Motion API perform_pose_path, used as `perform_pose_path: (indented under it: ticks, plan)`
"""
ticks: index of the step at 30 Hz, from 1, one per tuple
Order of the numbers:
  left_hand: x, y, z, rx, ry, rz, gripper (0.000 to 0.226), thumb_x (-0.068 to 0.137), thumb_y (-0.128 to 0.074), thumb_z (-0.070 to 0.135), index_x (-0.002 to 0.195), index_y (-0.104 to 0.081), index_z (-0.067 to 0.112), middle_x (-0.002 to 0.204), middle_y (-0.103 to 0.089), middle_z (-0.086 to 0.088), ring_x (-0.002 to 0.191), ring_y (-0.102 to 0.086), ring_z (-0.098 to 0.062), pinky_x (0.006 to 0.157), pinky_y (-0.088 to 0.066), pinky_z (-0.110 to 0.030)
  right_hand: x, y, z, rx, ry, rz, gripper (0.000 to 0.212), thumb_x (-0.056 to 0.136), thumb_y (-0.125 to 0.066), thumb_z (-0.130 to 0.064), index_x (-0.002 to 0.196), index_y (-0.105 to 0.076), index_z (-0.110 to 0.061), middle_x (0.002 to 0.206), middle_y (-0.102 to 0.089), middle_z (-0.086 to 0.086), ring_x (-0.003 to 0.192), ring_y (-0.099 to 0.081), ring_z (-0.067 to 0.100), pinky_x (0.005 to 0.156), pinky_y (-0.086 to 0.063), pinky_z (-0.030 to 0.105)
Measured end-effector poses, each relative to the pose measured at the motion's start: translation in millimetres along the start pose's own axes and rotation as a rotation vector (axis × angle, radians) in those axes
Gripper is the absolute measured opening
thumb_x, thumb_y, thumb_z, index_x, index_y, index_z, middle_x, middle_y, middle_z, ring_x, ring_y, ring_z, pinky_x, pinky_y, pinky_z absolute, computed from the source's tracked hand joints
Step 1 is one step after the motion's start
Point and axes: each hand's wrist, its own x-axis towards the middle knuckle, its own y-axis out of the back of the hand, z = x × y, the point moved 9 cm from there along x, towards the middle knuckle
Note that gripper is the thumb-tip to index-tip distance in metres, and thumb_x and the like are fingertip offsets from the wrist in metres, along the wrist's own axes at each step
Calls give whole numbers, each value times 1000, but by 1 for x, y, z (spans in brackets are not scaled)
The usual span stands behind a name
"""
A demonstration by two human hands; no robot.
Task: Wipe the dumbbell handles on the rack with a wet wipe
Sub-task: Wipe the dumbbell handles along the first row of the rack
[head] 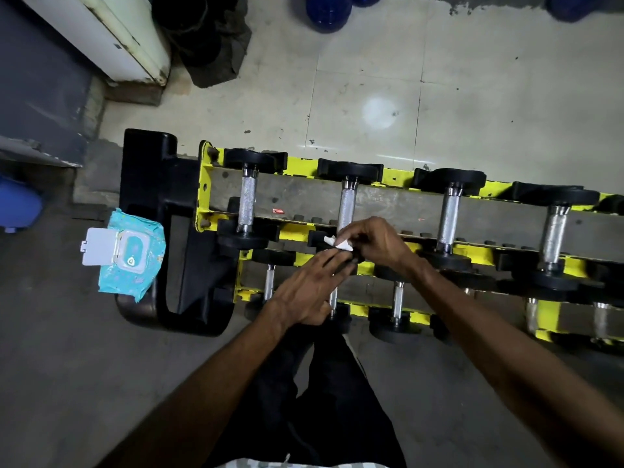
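Head | wipes pack (133,256) lid open (contents unclear) | right hand (374,243) pinching wet wipe (342,244) | left hand (305,292) released

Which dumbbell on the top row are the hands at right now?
The second dumbbell from the left: the right hand pinches a wipe at the near end of its handle. The other three top-row handles stand untouched.

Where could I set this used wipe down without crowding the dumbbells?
Bare grey floor lies near you, left of your left hand and below the wipes pack. The tiled floor behind the rack is also open. The rack is crowded: handles and plates fill both tiers, with only narrow gaps between dumbbells near your right hand.
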Motion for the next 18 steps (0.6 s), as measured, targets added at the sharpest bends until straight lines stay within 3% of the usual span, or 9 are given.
perform_pose_path:
  ticks: [2,5,8,13,18]
  plan:
    - [1,-5,1,-24,-9,-14,100,61,-70,32,154,-39,8,155,-37,-12,141,-26,-27,114,-37,-33,-12,3,16,139,-118,97,37,84,-58,2,89,-80,-26,87,-77,-6,72,-71,9,64,-56,31]
    - [1,-8,1,-23,-2,-16,101,64,-68,29,156,-34,5,156,-33,-13,143,-23,-28,118,-29,-35,-32,11,26,280,-213,269,22,85,-67,4,93,-80,-11,91,-77,2,78,-70,4,73,-55,24]
    - [2,-13,1,-13,19,-17,102,66,-66,29,158,-28,6,157,-29,-13,146,-20,-29,118,-21,-32,-48,17,33,344,-266,425,15,83,-73,1,93,-79,-8,91,-77,2,80,-70,0,79,-56,21]
    - [9,-17,10,-99,130,5,91,74,-50,32,159,-28,7,157,-27,-14,147,-25,-32,118,-38,-43,-73,43,54,439,-320,642,18,85,-71,-3,98,-79,-12,92,-77,-3,87,-73,10,84,-60,34]
    - [24,-14,36,-269,345,108,79,77,-58,20,153,-41,11,153,-32,-13,142,-32,-32,102,-52,-47,-124,100,97,351,-391,757,20,83,-69,-11,99,-78,-19,88,-77,-5,76,-73,12,69,-62,36]
